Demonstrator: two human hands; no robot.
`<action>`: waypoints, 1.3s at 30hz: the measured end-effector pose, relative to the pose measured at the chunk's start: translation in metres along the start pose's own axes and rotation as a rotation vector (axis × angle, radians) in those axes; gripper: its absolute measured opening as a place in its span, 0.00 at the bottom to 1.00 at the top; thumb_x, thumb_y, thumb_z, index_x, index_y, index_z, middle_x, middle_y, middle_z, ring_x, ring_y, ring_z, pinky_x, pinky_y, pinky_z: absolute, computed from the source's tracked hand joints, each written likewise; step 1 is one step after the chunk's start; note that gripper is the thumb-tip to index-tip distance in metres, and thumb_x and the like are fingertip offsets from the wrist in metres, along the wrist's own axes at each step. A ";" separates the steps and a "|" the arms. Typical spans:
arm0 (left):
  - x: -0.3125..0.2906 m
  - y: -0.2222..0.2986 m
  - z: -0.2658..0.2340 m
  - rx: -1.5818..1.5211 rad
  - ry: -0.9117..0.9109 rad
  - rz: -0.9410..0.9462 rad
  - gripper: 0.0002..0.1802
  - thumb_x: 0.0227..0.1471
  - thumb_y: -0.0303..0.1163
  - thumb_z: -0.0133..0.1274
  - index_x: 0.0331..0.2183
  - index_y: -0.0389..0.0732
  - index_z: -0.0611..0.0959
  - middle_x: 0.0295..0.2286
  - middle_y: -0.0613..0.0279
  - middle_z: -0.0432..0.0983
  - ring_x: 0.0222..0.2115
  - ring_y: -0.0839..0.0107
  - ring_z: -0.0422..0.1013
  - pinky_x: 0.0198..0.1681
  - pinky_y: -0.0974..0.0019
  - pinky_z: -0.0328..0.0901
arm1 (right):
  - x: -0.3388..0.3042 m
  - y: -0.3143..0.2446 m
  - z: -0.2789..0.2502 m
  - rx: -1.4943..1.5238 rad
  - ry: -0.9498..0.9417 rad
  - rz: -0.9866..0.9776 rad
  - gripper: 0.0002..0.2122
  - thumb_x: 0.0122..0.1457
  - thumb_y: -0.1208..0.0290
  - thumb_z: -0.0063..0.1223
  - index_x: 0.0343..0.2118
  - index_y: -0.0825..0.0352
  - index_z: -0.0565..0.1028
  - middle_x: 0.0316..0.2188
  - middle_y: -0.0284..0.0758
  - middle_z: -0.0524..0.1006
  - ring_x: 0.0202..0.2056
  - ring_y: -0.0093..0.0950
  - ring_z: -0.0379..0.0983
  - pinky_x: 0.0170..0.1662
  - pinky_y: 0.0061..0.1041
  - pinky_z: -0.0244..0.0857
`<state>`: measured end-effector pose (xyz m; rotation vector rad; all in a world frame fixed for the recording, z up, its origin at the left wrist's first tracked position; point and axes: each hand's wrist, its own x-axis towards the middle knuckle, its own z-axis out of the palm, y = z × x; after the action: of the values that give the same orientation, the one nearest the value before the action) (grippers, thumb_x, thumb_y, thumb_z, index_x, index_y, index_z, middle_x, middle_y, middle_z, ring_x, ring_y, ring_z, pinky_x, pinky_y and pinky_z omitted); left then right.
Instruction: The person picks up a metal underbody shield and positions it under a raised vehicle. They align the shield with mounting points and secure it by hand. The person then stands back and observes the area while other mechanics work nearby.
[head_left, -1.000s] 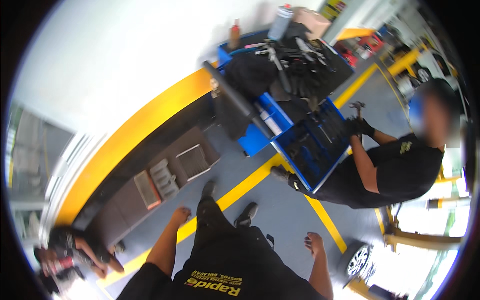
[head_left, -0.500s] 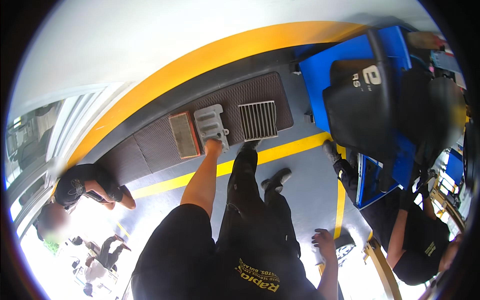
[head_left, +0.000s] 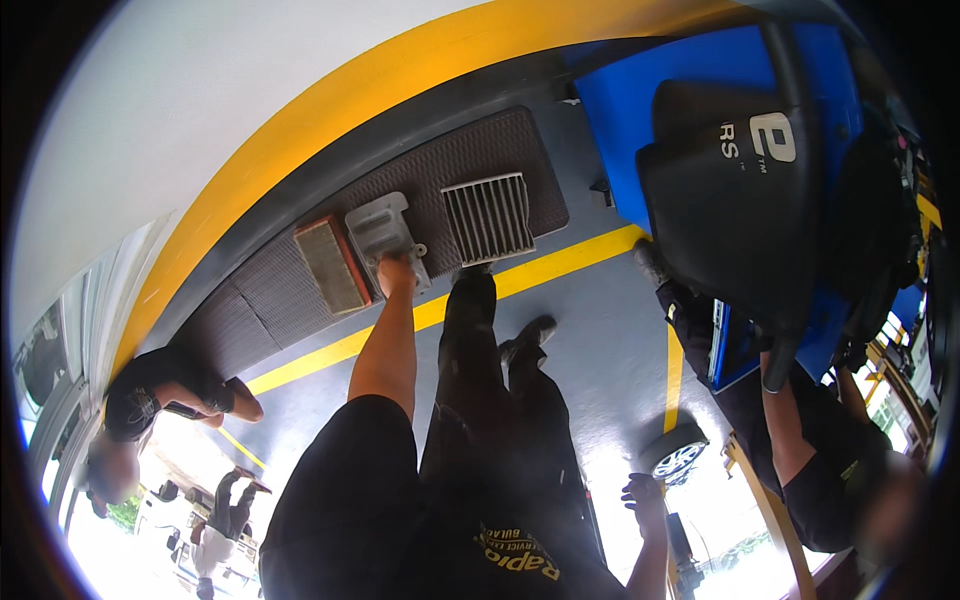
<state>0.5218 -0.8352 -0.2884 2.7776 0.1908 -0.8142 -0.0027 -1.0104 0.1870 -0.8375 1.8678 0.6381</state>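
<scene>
My left hand (head_left: 396,272) reaches down to a grey, box-shaped cover (head_left: 377,226) with moulded ridges and a small side lug. Its fingers look closed on the near part, though the hand itself hides the grip. Left of the cover, and close against it, is a rectangular air filter (head_left: 331,266) with an orange-red rim and a dirty face. A pleated cabin filter (head_left: 488,218) with a pale frame lies to the right, apart from the cover. My right hand (head_left: 643,495) hangs low at my right side, fingers loosely bent and apart, holding nothing.
A dark textured mat (head_left: 545,190) lies along the wall under the parts. To the right stands a blue cart (head_left: 620,110) with a black seat-like cover (head_left: 715,190); a co-worker (head_left: 800,450) is beside it. Another person (head_left: 165,395) sits at the left. A wheel (head_left: 677,455) shows behind.
My view has shifted, so the mat and parts appear farther left. My left hand stays at the grey cover. At the right, the co-worker's arm has moved toward the cart.
</scene>
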 end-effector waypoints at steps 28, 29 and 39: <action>0.034 0.089 -0.048 0.820 -0.523 0.639 0.21 0.62 0.30 0.50 0.56 0.44 0.76 0.47 0.44 0.80 0.49 0.47 0.76 0.51 0.46 0.72 | -0.003 0.080 0.105 0.388 -0.061 0.089 0.15 0.66 0.65 0.53 0.52 0.64 0.75 0.35 0.35 0.80 0.35 0.27 0.79 0.38 0.28 0.72; 0.035 0.087 -0.047 0.798 -0.492 0.609 0.19 0.64 0.33 0.47 0.55 0.45 0.77 0.48 0.45 0.79 0.50 0.47 0.76 0.51 0.46 0.72 | -0.004 0.082 0.110 0.384 -0.070 0.090 0.15 0.66 0.65 0.54 0.52 0.64 0.75 0.34 0.35 0.79 0.34 0.26 0.79 0.38 0.28 0.72; 0.014 0.053 -0.083 0.688 -0.461 0.719 0.12 0.59 0.27 0.49 0.45 0.44 0.80 0.42 0.41 0.80 0.46 0.44 0.77 0.47 0.47 0.72 | -0.017 0.150 0.156 0.585 0.002 0.043 0.11 0.67 0.70 0.51 0.50 0.63 0.76 0.34 0.35 0.81 0.33 0.25 0.79 0.35 0.25 0.72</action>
<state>0.5863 -0.8632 -0.2180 2.7241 -1.2977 -1.4302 -0.0271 -0.7979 0.1501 -0.4124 1.9297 0.0937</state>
